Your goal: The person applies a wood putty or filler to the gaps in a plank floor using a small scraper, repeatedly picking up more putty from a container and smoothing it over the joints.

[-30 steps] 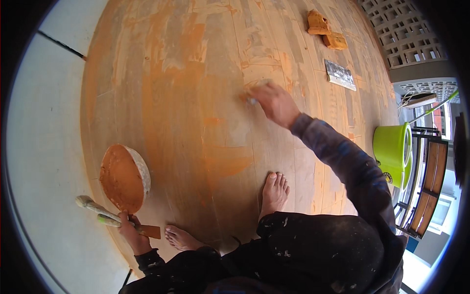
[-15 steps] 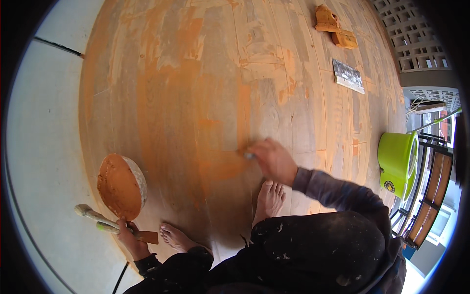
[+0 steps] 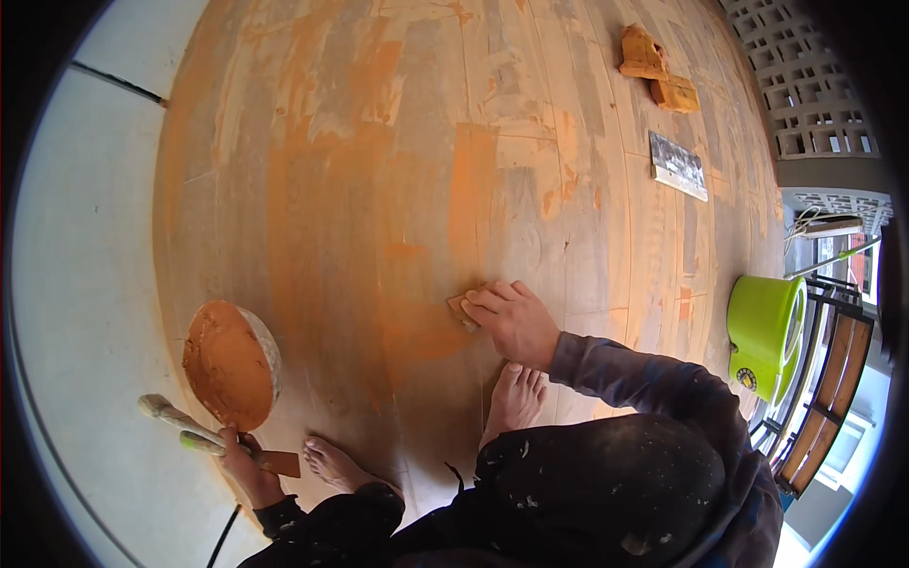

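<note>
My right hand (image 3: 519, 327) pinches a small flat scraper (image 3: 463, 309), brownish with orange smears, and presses it to the wood-plank floor (image 3: 436, 208). Orange filler is spread in streaks over the planks around it. At lower left, my left hand (image 3: 248, 470) is closed round a putty knife (image 3: 280, 463), whose orange-coated blade points right. A second, pale, dirty handle (image 3: 163, 410) sticks out to the left beside the knife's green-ended one; its working end is hidden. Just above that hand rests a bowl (image 3: 273, 364) of orange filler, tilted, at the lower rim of which my fingers lie.
A wide metal blade (image 3: 678, 166) lies on the floor at right. Beyond it are two orange-stained lumps (image 3: 644, 52), perhaps sponges or cloths. A lime-green mop bucket (image 3: 757, 327) stands right, near a wooden-slatted bench (image 3: 828, 393). White wall (image 3: 85, 246) borders the left side.
My right hand has drawn slightly nearer and left, and the scraper now shows its flat face. An orange smear above it looks altered. My left hand stays beside the bowl.
</note>
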The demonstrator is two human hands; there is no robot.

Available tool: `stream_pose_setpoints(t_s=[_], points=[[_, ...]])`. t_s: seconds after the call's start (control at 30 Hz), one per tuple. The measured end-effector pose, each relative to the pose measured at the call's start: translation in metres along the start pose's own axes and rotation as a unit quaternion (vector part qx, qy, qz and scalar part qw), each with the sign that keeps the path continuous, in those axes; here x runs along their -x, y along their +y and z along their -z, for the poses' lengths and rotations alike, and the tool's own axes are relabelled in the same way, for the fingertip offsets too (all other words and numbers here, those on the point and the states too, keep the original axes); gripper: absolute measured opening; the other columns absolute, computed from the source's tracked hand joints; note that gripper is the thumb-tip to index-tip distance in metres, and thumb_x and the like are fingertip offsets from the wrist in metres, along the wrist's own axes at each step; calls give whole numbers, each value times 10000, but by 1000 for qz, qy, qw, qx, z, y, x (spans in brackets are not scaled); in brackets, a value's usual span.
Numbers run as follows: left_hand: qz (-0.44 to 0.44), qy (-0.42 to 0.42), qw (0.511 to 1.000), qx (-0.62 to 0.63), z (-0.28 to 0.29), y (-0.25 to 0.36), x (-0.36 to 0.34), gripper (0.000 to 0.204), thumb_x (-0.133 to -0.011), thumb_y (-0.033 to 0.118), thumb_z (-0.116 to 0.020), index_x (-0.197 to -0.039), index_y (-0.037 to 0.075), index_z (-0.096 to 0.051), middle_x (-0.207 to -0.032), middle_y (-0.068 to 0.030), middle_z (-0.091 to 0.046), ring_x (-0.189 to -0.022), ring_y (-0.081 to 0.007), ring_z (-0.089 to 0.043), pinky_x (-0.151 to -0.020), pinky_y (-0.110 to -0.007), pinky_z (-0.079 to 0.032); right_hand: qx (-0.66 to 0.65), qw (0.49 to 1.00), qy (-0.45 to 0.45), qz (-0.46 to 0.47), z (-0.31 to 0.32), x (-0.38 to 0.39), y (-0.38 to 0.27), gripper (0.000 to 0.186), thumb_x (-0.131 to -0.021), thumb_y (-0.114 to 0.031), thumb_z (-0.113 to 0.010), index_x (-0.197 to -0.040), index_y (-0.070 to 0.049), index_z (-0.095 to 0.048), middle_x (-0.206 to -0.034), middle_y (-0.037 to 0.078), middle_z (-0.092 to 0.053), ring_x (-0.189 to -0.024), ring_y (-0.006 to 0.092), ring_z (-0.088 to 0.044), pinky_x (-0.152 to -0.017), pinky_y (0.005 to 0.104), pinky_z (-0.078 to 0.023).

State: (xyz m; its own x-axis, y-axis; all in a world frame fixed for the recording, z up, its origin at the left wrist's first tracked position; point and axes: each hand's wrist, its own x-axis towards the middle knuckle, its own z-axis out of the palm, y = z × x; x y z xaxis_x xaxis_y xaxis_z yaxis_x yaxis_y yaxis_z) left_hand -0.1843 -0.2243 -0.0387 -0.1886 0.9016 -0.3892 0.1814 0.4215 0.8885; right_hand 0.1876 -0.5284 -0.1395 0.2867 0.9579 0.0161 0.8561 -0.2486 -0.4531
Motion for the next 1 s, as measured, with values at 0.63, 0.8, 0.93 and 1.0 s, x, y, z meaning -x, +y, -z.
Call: stream_pose_setpoints(t_s=[0.63, 0.8, 0.93, 1.0], points=[[13, -9, 1000, 18, 12, -15, -18, 133, -910, 90, -708, -966, 75, -588, -884, 4, -549, -715, -55, -531, -600, -167, -461, -108, 994, -2, -11, 1, 35, -24, 430, -831, -128, -647, -1258, -91, -677, -1203, 60, -632, -1162, 277, -560, -929, 406, -473], [24, -25, 999, 11, -1, -5, -6, 125, -912, 93, -710, -954, 81, -593, -853, 13, -547, -702, -50, -532, -602, -164, -466, 24, 994, 108, 6, 32, -53, 58, 422, -840, -144, -659, -1258, -91, -682, -1194, 63, -642, -1166, 280, -558, -943, 401, -465], [-2, 1, 1000, -11, 4, 2, -2, 126, -917, 91, -709, -938, 90, -585, -830, 20, -545, -692, -46, -529, -589, -173, -451, 31, 997, 61, 39, -6, 10, 5, 438, -855, -159, -626, -1288, -121, -681, -1187, 25, -641, -1160, 264, -553, -948, 414, -461], [1, -9, 1000, -21, 7, 1, -2, 125, -918, 90, -709, -937, 91, -585, -830, 20, -545, -692, -46, -529, -591, -174, -452, 29, 997, 28, 59, 0, 55, -15, 442, -858, -165, -623, -1295, -129, -679, -1196, 18, -642, -1153, 264, -555, -948, 413, -461]])
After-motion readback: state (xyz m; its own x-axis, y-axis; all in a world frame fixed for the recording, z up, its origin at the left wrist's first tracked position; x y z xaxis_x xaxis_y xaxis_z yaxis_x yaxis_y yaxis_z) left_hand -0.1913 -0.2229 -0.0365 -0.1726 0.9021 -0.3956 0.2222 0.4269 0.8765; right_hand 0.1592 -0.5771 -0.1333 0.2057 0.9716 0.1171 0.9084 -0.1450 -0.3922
